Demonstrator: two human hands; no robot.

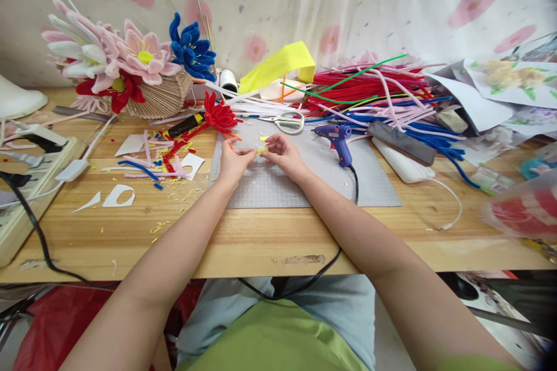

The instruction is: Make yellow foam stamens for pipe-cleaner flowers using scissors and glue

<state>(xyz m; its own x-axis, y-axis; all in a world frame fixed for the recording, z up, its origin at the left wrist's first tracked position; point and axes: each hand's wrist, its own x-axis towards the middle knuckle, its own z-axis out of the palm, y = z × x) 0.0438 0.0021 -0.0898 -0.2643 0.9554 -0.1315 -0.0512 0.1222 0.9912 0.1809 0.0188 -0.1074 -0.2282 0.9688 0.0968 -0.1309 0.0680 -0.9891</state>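
Note:
Over the grey cutting mat (278,194), my left hand (236,162) and my right hand (282,155) meet at their fingertips. Both pinch a small yellow piece (261,151) between them; its exact shape is too small to tell. Another yellow bit (263,138) shows just behind it. A red fuzzy flower (219,113) lies beyond my left hand. Scissors with pale handles (290,122) rest behind my right hand, and a purple glue gun (339,140) lies to its right.
Coloured pipe cleaners (369,90) are heaped at the back right, with a phone (402,142) in front. Paper scraps (119,196) and yellow clippings lie left of the mat. A power strip (37,191) stands far left, near finished flowers (145,57). The glue gun's cable (322,271) crosses the table's front edge.

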